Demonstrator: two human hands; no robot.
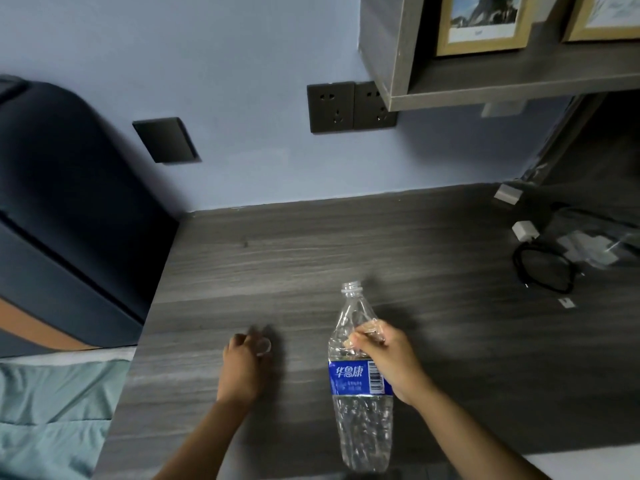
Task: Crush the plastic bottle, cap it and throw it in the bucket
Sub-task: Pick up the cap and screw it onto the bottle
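The right hand [388, 362] grips the clear plastic bottle [360, 375] around its upper body, just above the blue label [349, 375], fingers curled round it with the thumb pressing in. The left hand [242, 365] rests on the grey desk [346, 244] well to the left of the bottle, its fingers closed round a small clear round thing that is probably the cap [264, 347]; blur there makes it hard to be sure.

The bottle stands nearly upright on the desk, near the person's edge. Its long axis runs from the base, nearest the camera, up to the open neck [352, 288], which points upward and slightly away toward the wall. The neck is bare and the walls look only lightly dented.

The step in hand seems to be the crushing, with the capping to follow. To do it well, the person should squeeze hard through the middle while the neck is open so the air escapes, keep that pressure on, and bring the cap straight onto the threads before letting go; otherwise the walls will likely spring back. No bucket is in view.
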